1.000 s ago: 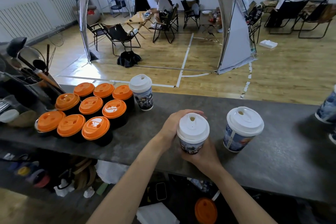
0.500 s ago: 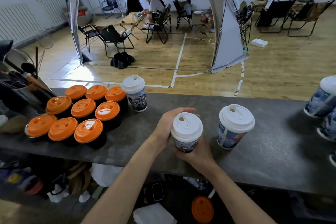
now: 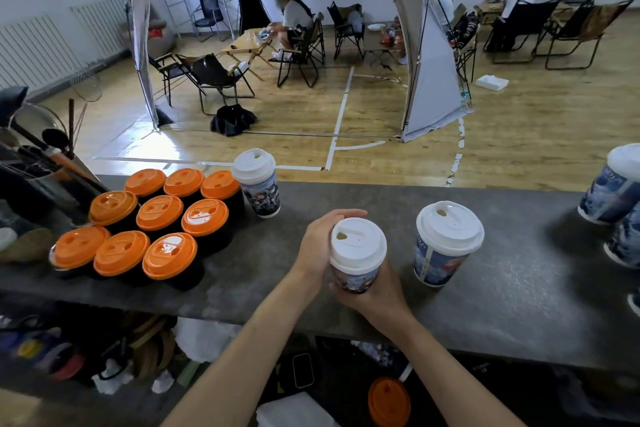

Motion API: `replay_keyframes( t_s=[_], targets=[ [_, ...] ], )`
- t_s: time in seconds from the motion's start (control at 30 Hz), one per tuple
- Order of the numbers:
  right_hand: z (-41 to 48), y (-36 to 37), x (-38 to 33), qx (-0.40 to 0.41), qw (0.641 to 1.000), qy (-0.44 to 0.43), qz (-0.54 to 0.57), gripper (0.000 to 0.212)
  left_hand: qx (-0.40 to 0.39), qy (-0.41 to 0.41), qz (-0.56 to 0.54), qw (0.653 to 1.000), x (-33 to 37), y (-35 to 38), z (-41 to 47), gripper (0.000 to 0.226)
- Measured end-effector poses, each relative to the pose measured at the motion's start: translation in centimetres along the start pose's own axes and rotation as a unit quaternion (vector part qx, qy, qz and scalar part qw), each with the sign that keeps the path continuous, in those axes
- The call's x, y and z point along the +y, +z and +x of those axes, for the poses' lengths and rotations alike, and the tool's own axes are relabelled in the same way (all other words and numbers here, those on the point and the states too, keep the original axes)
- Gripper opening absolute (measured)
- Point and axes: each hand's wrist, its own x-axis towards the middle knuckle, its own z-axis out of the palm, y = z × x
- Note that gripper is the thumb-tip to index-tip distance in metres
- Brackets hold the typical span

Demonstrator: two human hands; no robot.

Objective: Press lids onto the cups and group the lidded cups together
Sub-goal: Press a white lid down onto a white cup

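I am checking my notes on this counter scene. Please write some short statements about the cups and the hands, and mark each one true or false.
1. The left hand and the right hand both hold one printed cup. True.
2. That cup has no lid. False: a white lid sits on it.
3. Only six cups have orange lids. False: nine orange-lidded cups stand on the counter.
4. Another white-lidded cup stands right of it, apart. True.

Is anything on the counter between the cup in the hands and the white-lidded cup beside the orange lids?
Nothing visible. Only bare counter lies between the held cup and that white-lidded cup; the orange-lidded cups stand left of the path.
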Motion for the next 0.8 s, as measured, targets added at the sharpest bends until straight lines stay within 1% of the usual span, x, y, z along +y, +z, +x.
replay_keyframes(
  t_s=[0.07,0.1,0.13,0.17,0.2,0.33,0.4,0.47,0.5,0.53,0.63,0.7,0.73,0.8],
  targets=[
    [0.0,-0.2,0.0,-0.015,1.000,0.003,-0.006,0.091,-0.120,-0.059,-0.002,0.991,1.3,-0.8,0.6,0.039],
    [0.0,-0.2,-0.1,-0.017,1.000,0.003,-0.006,0.090,-0.161,-0.064,0.012,0.985,1.7,-1.0,0.8,0.040],
    [0.0,-0.2,-0.1,-0.016,1.000,0.002,-0.003,0.089,-0.177,-0.058,0.025,0.982,1.7,-0.9,0.9,0.040],
    [0.0,-0.3,-0.1,-0.013,1.000,0.001,-0.001,0.089,-0.169,-0.047,0.030,0.984,1.6,-0.7,0.9,0.040],
    [0.0,-0.3,-0.2,-0.012,1.000,0.002,0.001,0.090,-0.145,-0.039,0.025,0.988,1.5,-0.5,0.8,0.040],
    [-0.2,-0.1,-0.1,0.001,1.000,0.008,0.006,0.093,-0.053,-0.027,-0.052,0.997,0.2,-0.5,0.5,0.038],
    [-0.3,0.0,0.1,0.021,1.000,0.013,0.012,0.088,0.010,-0.004,-0.059,0.998,-0.2,-0.2,0.2,0.034],
    [-0.3,0.0,0.2,0.021,1.000,0.015,0.016,0.082,0.061,0.010,-0.054,0.997,-0.3,0.2,-0.1,0.032],
    [-0.3,0.0,0.2,0.015,1.000,0.015,0.011,0.081,0.059,0.002,-0.063,0.996,-0.2,0.2,0.0,0.031],
    [-0.2,-0.1,0.2,0.007,1.000,0.015,0.006,0.081,0.037,-0.011,-0.065,0.997,0.1,0.1,0.2,0.031],
    [0.0,-0.3,0.4,-0.015,1.000,0.017,0.000,0.086,-0.085,-0.041,-0.006,0.995,1.2,-0.7,1.1,0.030],
    [0.0,-0.4,0.4,-0.024,1.000,0.019,0.001,0.090,-0.141,-0.052,0.019,0.988,1.5,-1.0,1.4,0.032],
    [0.0,-0.4,0.3,-0.026,0.999,0.020,0.003,0.090,-0.141,-0.053,0.011,0.989,1.4,-1.1,1.4,0.034],
    [-0.1,-0.4,0.1,-0.024,1.000,0.014,0.006,0.088,-0.099,-0.033,-0.021,0.994,1.1,-0.8,1.2,0.032]
  ],
)
